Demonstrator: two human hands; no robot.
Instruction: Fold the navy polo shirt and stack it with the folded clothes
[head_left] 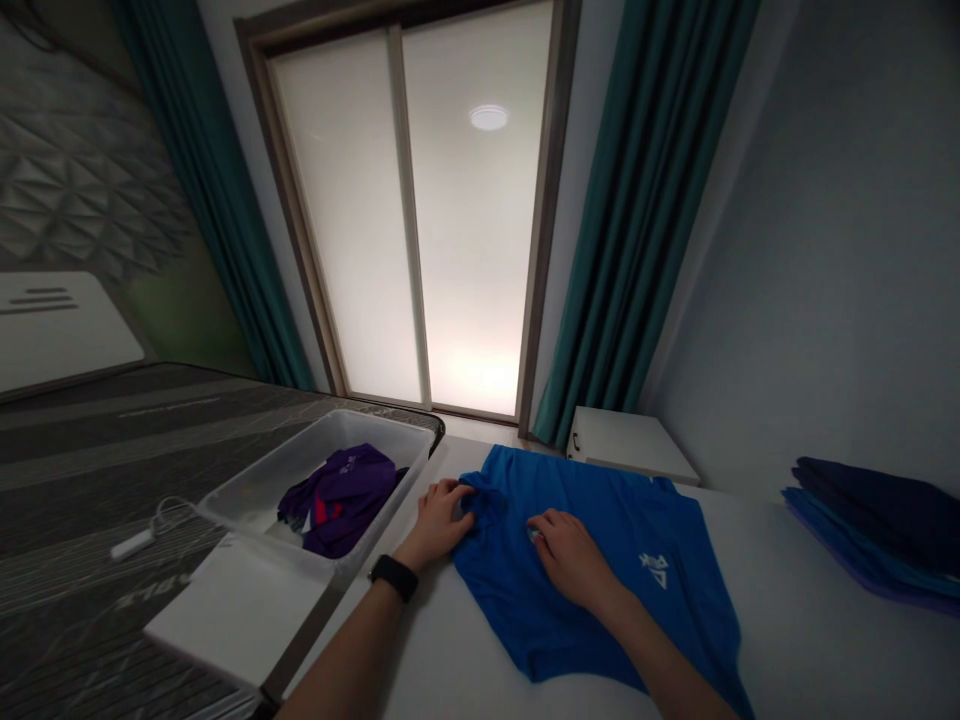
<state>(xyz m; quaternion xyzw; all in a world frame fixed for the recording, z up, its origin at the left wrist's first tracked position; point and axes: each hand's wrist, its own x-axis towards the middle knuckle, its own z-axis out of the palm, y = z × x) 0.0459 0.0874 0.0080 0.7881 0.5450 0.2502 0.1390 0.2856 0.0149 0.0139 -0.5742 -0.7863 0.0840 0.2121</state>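
A blue T-shirt (600, 560) lies spread on the white table, with a small white print on its right part. The cloth is bunched at its left edge, where my left hand (439, 520), a dark watch on the wrist, grips it between thumb and fingers. Over the middle of the shirt is my right hand (574, 560), its fingers curled together. A small pale bit shows at those fingertips, too small to make out. The undersides of both hands are hidden.
Left of the table stands a translucent plastic bin (262, 475) holding purple clothes (356, 500). Folded dark and blue garments (874, 530) are stacked at the right. A white cabinet (630, 440) stands beyond the table, and a white cable adapter (133, 545) lies on the mattress (82, 470).
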